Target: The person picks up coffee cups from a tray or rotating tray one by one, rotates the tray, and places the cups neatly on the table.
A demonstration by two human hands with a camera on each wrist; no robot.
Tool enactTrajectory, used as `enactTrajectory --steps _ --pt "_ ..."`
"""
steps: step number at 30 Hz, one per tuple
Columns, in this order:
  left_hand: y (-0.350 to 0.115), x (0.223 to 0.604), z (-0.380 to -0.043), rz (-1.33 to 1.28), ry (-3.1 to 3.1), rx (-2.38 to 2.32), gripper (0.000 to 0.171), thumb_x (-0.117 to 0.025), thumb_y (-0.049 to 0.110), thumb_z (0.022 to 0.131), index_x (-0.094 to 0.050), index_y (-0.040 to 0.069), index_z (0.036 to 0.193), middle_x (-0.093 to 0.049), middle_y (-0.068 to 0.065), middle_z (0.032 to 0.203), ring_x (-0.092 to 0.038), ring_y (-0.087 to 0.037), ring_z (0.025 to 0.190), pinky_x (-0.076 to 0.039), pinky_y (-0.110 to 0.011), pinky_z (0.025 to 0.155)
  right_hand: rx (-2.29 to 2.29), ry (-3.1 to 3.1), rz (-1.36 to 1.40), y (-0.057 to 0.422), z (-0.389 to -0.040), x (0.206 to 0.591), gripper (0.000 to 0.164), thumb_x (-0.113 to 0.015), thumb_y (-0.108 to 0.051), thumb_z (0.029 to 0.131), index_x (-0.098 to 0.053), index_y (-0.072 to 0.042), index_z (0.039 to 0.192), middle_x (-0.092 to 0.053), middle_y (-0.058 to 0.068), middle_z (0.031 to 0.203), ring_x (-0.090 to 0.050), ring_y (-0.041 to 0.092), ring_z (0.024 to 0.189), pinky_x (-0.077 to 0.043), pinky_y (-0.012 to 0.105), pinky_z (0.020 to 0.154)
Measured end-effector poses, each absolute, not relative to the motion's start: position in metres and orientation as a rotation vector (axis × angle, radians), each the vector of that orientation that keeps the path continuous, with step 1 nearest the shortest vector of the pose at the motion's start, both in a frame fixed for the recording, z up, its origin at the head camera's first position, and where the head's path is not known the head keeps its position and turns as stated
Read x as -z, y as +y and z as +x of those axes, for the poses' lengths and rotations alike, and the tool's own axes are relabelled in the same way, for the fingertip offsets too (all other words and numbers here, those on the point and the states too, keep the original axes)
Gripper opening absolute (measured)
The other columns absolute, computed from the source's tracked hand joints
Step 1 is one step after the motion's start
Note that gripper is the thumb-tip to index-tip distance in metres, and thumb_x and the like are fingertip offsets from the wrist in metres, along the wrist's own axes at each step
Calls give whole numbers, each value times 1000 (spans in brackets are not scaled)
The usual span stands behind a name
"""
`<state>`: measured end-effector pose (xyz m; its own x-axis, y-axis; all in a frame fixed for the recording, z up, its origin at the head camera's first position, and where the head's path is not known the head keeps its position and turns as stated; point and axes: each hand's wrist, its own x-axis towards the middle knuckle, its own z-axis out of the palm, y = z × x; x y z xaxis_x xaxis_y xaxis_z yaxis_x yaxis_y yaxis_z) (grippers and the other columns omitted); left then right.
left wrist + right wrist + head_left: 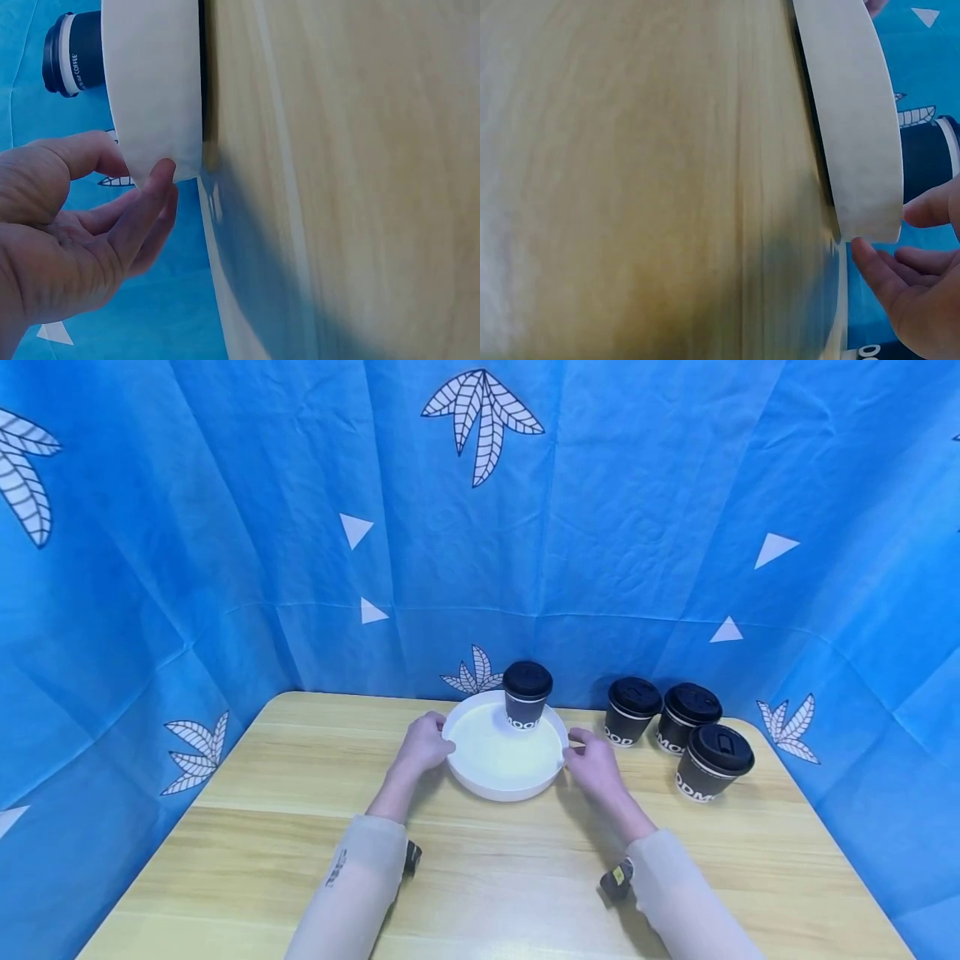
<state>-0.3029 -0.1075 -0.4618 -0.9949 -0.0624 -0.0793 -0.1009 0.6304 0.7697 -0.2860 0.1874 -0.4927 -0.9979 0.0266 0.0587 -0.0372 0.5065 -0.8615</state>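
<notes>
A round white tray with a low wall is near the back of the table. One dark paper coffee cup with a black lid stands upright inside it, toward the back right. My left hand grips the tray's left side; in the left wrist view its thumb is at the rim and its fingers touch the outer wall. On the opposite side, my right hand pinches the edge, thumb at the rim and a fingertip against the wall in the right wrist view. The tray's underside is hidden.
To the right stand three more lidded cups: one nearest the tray, another beside it, and a third closer to the front. Blue patterned cloth hangs behind the wooden table and along its sides.
</notes>
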Motion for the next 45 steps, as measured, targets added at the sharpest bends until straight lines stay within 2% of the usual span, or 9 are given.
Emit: enactTrajectory --steps 9,12,19,22,28,33,45 --pt "-108 462 -309 -141 2798 -1304 53 -67 -1 90 -53 -7 141 -61 -24 134 -59 -36 119 -52 -47 105 -1484 -2706 -10 185 -281 495 50 -54 -10 100 -50 6 147 -58 27 144 -63 39 126 -54 47 102" --pt "-108 462 -309 -140 2798 -1317 53 -65 0 90 -52 -7 141 -61 -24 134 -60 -35 117 -54 -47 102 -1492 -2698 -19 183 -279 496 51 -54 -10 100 -49 7 147 -57 27 145 -62 40 127 -53 48 103" --pt "-110 460 -303 -177 2771 -1366 62 -66 4 91 -45 -7 148 -55 -25 143 -54 -39 132 -48 -50 110 -1524 -2675 -43 181 -274 497 51 -55 -9 99 -49 7 148 -57 27 145 -63 39 126 -54 47 103" --pt "-111 459 -299 -202 2748 -1375 65 -68 5 91 -44 -6 150 -54 -24 146 -54 -39 133 -48 -49 110 -1549 -2675 -44 181 -271 497 53 -55 -9 99 -47 6 149 -54 25 148 -62 38 127 -53 47 105" --pt "-111 457 -293 -219 2719 -1370 65 -69 6 91 -44 -6 150 -53 -24 146 -64 -34 115 -59 -39 93 -1535 -2673 -46 180 -266 497 54 -58 -11 98 -48 7 149 -57 24 146 -63 38 126 -54 48 103" --pt "-111 456 -288 -244 2692 -1384 62 -69 4 90 -46 -6 147 -55 -24 142 -67 -30 100 -61 -34 79 -1544 -2666 -55 179 -263 497 56 -61 -13 97 -49 6 148 -60 25 142 -63 38 125 -54 48 103" --pt "-108 456 -284 -270 2656 -1429 56 -67 0 89 -51 -7 141 -61 -23 133 -65 -26 90 -58 -29 66 -1574 -2664 -53 176 -252 493 60 -65 -14 97 -46 9 149 -64 28 133 -65 39 122 -54 49 103"
